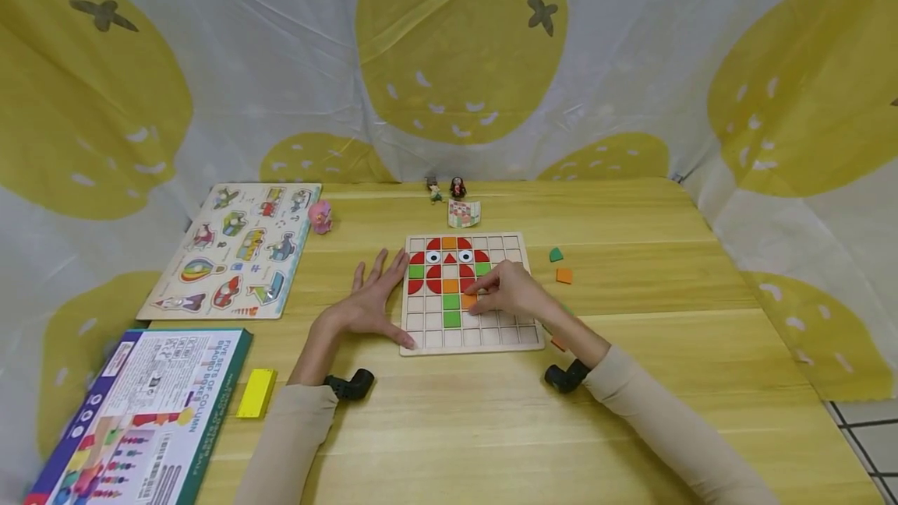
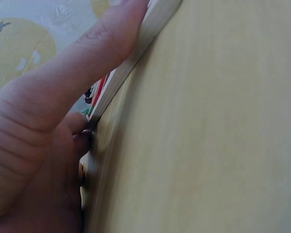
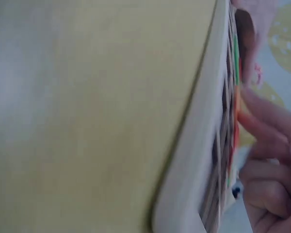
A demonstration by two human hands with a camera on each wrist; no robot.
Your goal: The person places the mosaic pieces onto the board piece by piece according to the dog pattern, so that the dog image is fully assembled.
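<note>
A wooden grid board lies on the table, with red, green and orange tiles forming a figure with two round eyes. My left hand is spread at the board's left side, its thumb on the near left corner; the left wrist view shows this thumb along the board's edge. With thumb and index finger, my right hand pinches an orange square tile at the grid, right of a green square tile. In the right wrist view the other fingers are curled.
Loose pieces lie right of the board, including a green piece and an orange square. Behind it are a pattern card and small figurines. At left are a vehicle puzzle, pink toy, box and yellow block.
</note>
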